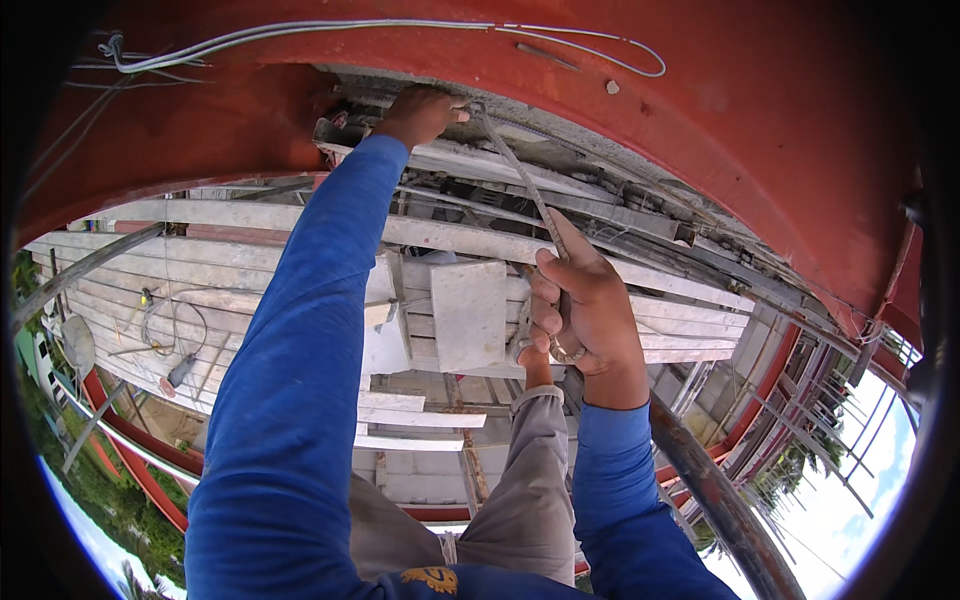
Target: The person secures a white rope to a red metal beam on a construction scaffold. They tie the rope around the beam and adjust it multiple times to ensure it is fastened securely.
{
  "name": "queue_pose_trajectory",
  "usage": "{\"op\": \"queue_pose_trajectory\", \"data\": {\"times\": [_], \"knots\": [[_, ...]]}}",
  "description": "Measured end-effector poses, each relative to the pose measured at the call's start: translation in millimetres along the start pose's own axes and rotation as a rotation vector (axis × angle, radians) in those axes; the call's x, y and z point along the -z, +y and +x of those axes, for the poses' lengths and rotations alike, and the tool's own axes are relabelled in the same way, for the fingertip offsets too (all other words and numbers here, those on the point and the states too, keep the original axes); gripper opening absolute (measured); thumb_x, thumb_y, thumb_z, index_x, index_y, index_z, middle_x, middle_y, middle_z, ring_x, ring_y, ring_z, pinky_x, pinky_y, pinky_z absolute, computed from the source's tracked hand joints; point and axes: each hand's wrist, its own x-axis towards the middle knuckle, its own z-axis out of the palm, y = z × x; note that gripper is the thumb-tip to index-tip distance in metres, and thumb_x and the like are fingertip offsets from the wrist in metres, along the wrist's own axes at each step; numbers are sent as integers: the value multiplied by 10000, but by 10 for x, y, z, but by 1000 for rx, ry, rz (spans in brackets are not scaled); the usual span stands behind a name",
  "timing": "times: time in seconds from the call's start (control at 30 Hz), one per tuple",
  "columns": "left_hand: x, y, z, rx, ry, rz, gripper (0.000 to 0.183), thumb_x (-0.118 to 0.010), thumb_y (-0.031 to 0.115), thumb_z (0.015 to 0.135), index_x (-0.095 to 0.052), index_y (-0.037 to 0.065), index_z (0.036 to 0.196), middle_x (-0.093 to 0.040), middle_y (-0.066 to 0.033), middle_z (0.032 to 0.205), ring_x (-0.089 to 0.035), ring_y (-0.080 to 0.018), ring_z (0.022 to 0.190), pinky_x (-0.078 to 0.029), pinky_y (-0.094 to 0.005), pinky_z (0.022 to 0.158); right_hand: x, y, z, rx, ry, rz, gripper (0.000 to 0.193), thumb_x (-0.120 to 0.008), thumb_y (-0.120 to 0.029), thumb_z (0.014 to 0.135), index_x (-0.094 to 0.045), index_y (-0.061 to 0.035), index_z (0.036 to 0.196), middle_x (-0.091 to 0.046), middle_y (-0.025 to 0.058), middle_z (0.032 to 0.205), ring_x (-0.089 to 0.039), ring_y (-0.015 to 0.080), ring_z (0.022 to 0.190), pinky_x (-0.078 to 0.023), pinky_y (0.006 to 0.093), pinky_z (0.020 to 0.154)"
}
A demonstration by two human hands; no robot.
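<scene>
- Closest to us, below the broad red-painted beam (pixel 760 120) we take as our landmark, come our long blue sleeves (pixel 300 300) and grey trousers (pixel 510 490).
- Our right hand (pixel 595 310) is below the beam, its fingers curled round the lower part of a long, narrow grey strip (pixel 518 172). The index finger lies along it, probably to steady its direction.
- The strip slants up and leftward from that hand to the beam's lower edge. It looks thin, straight and faintly marked or ribbed; whether it is rod or tape, we cannot tell.
- Our left hand (pixel 420 115) reaches in under the beam with bent fingers beside the strip's upper end. We cannot tell whether it pinches that end; we judge the reach is for guiding it there.
- Just under the beam's edge runs a rough grey concrete ledge (pixel 560 132).
- Across the beam's face lies a looped pale wire (pixel 400 23), perhaps tucked up out of our way.
- Farther below the beam we see weathered whitish wooden planks (pixel 225 260), apparently laid as a platform, and a dark rusty round pipe (pixel 720 490) to the right.
- Farthest, beyond the beam's right end, is bright cloudy sky (pixel 880 460).
</scene>
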Motion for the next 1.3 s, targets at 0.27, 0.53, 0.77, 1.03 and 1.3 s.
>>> {"op": "queue_pose_trajectory", "data": {"times": [0.27, 0.53, 0.77, 1.03, 1.3], "knots": [[0, 50, 38, 20, -37, -37, 471, -547, 494, 1080, -700, 198, 1414, -755, -144, 1263, -703, -348, 1178, -527, -519, 1055, 98, -395, 54, -48, -103, -23, 709, -562, -87, 1048, -268, -69, 1694, -478, 14, 739, -480, 151, 507, -455, 354, 432], [-37, 7, -14, -23, 39, -46, 470, -558, 496, 1073, -699, 205, 1414, -773, -142, 1204, -721, -351, 1143, -532, -515, 1053, -3, -523, 14, -71, 61, -607, 708, -578, -114, 1041, -311, -114, 1696, -474, 0, 651, -510, 130, 460, -496, 338, 434], [10, 35, -4, 0, -12, -29, 462, -567, 496, 1069, -708, 207, 1401, -775, -140, 1199, -725, -346, 1135, -537, -508, 1042, -22, -345, 89, 482, 65, -1596, 610, -538, -127, 1073, -374, -44, 1655, -710, 221, 815, -620, 190, 506, -553, 376, 552], [98, 56, -31, 32, -67, -37, 440, -590, 479, 1060, -710, 205, 1383, -779, -131, 1137, -727, -336, 1095, -538, -512, 1003, -331, -806, 103, 134, -6, -1471, 598, -489, -90, 1074, -354, -34, 1653, -740, 285, 899, -654, 259, 526, -578, 427, 611], [164, 148, -116, 20, -6, -64, 393, -649, 381, 1049, -682, 309, 1434, -785, -128, 1130, -738, -324, 1083, -551, -483, 1003, -448, 184, -9, 337, 107, -1912, 801, -624, 7, 900, -327, 44, 1644, -705, 234, 811, -734, 399, 762, -594, 504, 713]]}}
